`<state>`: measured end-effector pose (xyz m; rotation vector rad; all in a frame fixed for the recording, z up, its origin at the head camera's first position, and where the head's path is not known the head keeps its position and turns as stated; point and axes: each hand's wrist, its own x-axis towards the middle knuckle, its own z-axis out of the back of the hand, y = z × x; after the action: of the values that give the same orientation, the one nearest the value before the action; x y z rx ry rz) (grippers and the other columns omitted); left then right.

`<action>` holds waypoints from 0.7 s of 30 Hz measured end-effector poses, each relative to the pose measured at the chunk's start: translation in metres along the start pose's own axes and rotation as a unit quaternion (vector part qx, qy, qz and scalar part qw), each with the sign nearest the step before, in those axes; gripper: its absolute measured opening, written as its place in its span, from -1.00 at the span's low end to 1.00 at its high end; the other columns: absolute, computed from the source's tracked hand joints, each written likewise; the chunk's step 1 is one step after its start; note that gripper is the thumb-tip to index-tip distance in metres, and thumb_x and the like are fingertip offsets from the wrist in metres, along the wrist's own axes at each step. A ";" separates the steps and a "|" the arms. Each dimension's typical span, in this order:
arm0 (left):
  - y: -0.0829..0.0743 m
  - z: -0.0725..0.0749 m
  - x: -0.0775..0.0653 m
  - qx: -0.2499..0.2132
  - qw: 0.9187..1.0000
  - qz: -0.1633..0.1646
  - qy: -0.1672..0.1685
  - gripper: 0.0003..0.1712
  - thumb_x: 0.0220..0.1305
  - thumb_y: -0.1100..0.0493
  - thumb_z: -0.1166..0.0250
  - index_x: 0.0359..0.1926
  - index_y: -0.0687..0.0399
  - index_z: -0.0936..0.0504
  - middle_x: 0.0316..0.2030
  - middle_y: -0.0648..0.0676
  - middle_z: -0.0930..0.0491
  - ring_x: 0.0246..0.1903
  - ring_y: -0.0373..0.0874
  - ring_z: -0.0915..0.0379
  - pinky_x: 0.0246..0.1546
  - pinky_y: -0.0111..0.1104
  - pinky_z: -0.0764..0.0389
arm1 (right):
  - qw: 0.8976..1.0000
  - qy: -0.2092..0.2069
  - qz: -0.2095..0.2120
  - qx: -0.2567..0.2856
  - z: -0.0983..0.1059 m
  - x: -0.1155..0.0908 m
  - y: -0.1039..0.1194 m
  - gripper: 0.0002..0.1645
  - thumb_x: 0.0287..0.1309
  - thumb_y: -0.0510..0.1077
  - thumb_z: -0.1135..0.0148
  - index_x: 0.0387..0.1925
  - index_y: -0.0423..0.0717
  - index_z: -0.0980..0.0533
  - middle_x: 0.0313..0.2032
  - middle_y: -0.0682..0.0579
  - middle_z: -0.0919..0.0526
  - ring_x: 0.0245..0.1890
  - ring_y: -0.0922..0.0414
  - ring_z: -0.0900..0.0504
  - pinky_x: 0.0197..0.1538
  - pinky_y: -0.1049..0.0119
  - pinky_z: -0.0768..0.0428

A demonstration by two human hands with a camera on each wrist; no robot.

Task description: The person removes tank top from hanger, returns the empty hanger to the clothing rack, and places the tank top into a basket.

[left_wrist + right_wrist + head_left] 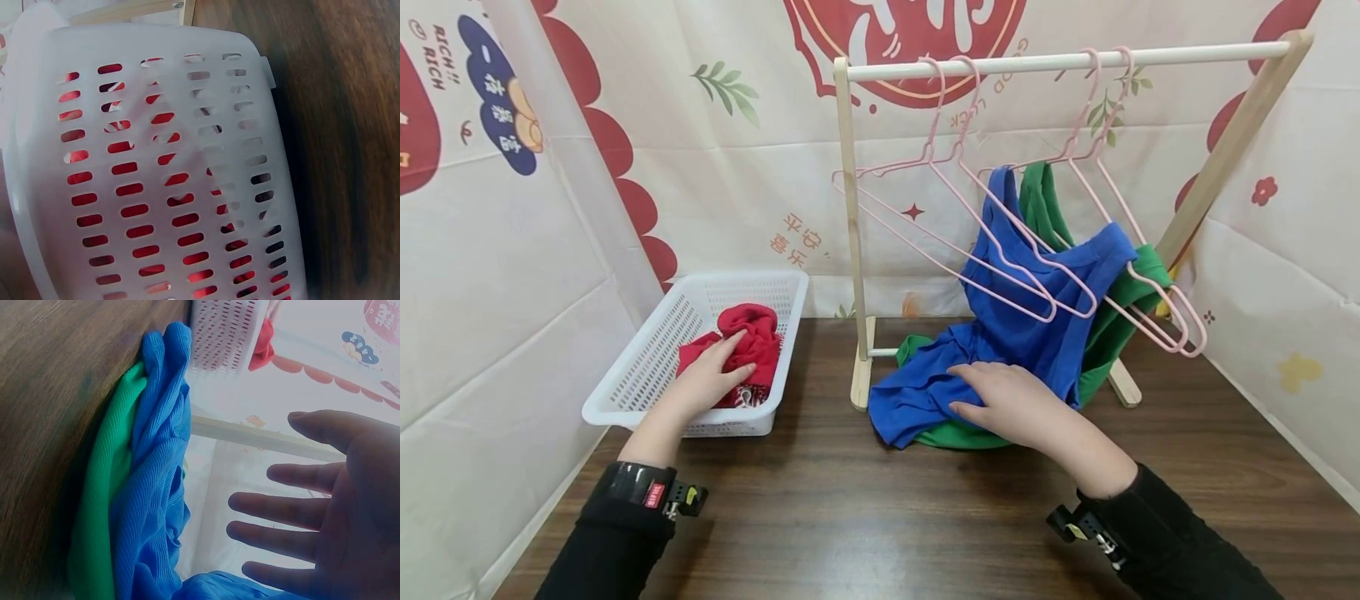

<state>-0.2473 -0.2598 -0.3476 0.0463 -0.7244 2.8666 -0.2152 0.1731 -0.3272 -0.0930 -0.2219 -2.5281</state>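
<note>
My left hand reaches into a white basket and touches a crumpled red garment, thumb and forefinger spread apart. The left wrist view shows mostly the basket's slotted wall, red cloth visible through it; that hand's other fingers are hidden. My right hand is held before a blue tank top, palm bare and fingers extended in the right wrist view. This top hangs on a pink hanger, its lower part spread on the table. Behind it a green garment hangs on another pink hanger.
A wooden rack with a white rail stands on the brown table. Two bare pink hangers hang left of the clothed ones. A patterned cloth closes off the back and sides. Dark patterned fabric lies under the red garment.
</note>
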 end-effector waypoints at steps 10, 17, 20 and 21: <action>-0.001 -0.004 0.002 0.050 0.998 0.004 0.026 -0.18 0.12 -0.06 -0.20 0.33 0.02 -0.05 0.22 0.33 -0.17 0.18 0.23 -0.03 0.06 0.22 -0.23 | 1.000 0.011 -0.008 0.001 -0.001 0.000 0.000 -0.35 0.12 0.24 -0.06 0.15 -0.01 -0.31 0.06 -0.08 -0.47 0.05 0.00 -0.39 0.06 -0.09 -0.40; -0.005 -0.005 0.000 0.049 0.998 0.016 -0.027 -0.18 0.07 -0.04 -0.25 0.30 0.01 -0.10 0.20 0.34 -0.17 0.17 0.23 -0.04 0.05 0.21 -0.25 | 1.000 0.010 -0.008 -0.008 -0.001 0.000 0.000 -0.36 0.11 0.20 -0.10 0.14 -0.03 -0.32 0.01 -0.09 -0.49 0.00 -0.01 -0.42 0.02 -0.09 -0.43; -0.009 -0.005 -0.001 0.056 0.997 0.020 -0.041 -0.16 0.04 -0.03 -0.27 0.30 0.02 -0.11 0.19 0.35 -0.17 0.16 0.24 -0.06 0.04 0.21 -0.26 | 1.000 0.012 -0.007 -0.015 -0.002 -0.001 0.000 -0.36 0.11 0.21 -0.09 0.15 -0.03 -0.31 0.00 -0.08 -0.49 -0.01 -0.01 -0.42 0.00 -0.08 -0.44; -0.010 -0.005 -0.001 0.058 0.997 0.021 -0.043 -0.16 0.04 -0.02 -0.27 0.30 0.03 -0.11 0.20 0.34 -0.17 0.16 0.24 -0.06 0.04 0.20 -0.27 | 1.000 0.013 -0.007 -0.016 -0.002 -0.001 0.000 -0.35 0.11 0.21 -0.09 0.15 -0.03 -0.31 0.00 -0.09 -0.49 -0.01 -0.01 -0.42 0.00 -0.09 -0.44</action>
<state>-0.2442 -0.2492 -0.3470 0.1741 -0.5785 2.9601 -0.2146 0.1730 -0.3290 -0.0718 -0.1712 -2.5461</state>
